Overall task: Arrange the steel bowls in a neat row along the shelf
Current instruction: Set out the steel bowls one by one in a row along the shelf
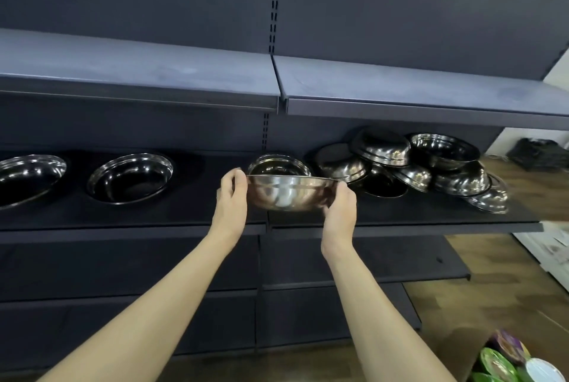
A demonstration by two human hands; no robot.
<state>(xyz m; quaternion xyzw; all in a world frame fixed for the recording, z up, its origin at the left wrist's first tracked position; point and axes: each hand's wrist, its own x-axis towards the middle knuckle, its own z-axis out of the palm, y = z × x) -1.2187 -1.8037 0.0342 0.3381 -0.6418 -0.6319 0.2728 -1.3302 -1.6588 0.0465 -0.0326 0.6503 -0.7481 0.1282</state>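
Note:
I hold a steel bowl (291, 194) upright in the air in front of the dark middle shelf (400, 226). My left hand (232, 197) grips its left rim and my right hand (340, 212) grips its right side. Three bowls stand upright in a row on the shelf: one at the far left (29, 177), one left of centre (131, 177), and one (278, 164) partly hidden behind the held bowl. To the right, several bowls lie in a jumbled pile (412, 166), some upside down or tilted.
A blue-grey upper shelf (138, 74) overhangs the bowl shelf. Lower dark shelves (369, 274) sit below. Wooden floor shows at the right, with a black bag (538, 152) at far right and a cardboard box of coloured plates (505, 360) at bottom right.

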